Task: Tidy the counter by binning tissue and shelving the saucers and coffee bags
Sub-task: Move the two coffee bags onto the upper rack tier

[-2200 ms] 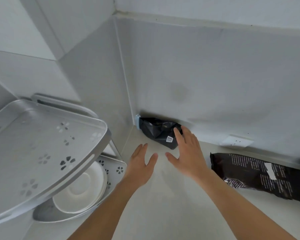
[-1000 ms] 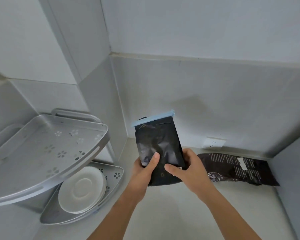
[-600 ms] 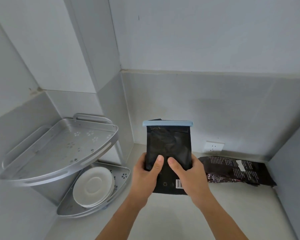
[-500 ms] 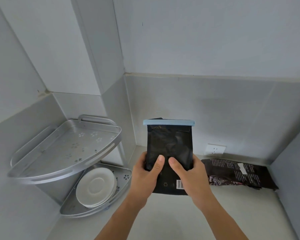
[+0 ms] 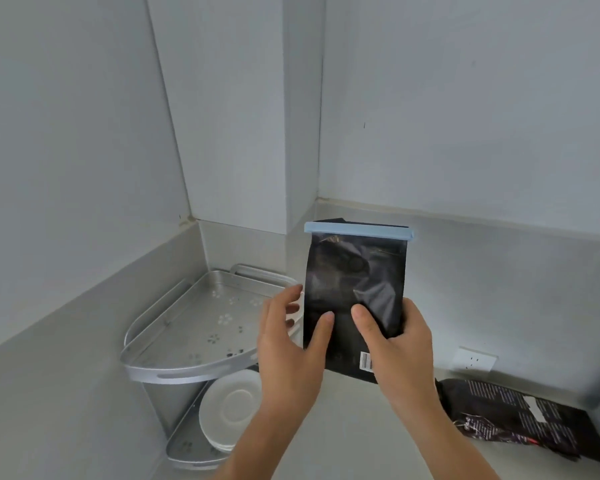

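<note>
I hold a black coffee bag (image 5: 355, 282) with a light blue clip across its top, upright in front of the wall. My right hand (image 5: 394, 348) grips its lower right part, thumb on the front. My left hand (image 5: 286, 344) touches its lower left edge with the thumb on the front and the other fingers spread behind. A second, dark printed coffee bag (image 5: 520, 419) lies flat on the counter at the right. White saucers (image 5: 231, 408) sit stacked on the lower tier of a silver corner shelf (image 5: 194, 367).
The shelf's upper tier (image 5: 201, 323), perforated with flower holes, stands just left of the held bag. A white wall socket (image 5: 475, 358) is low on the back wall. The grey counter (image 5: 357, 438) runs into a corner enclosed by walls.
Both hands picked the clipped bag up from the corner and turned it upright. Since half a second ago it has moved slightly left toward the shelf, and my left fingers have spread.
</note>
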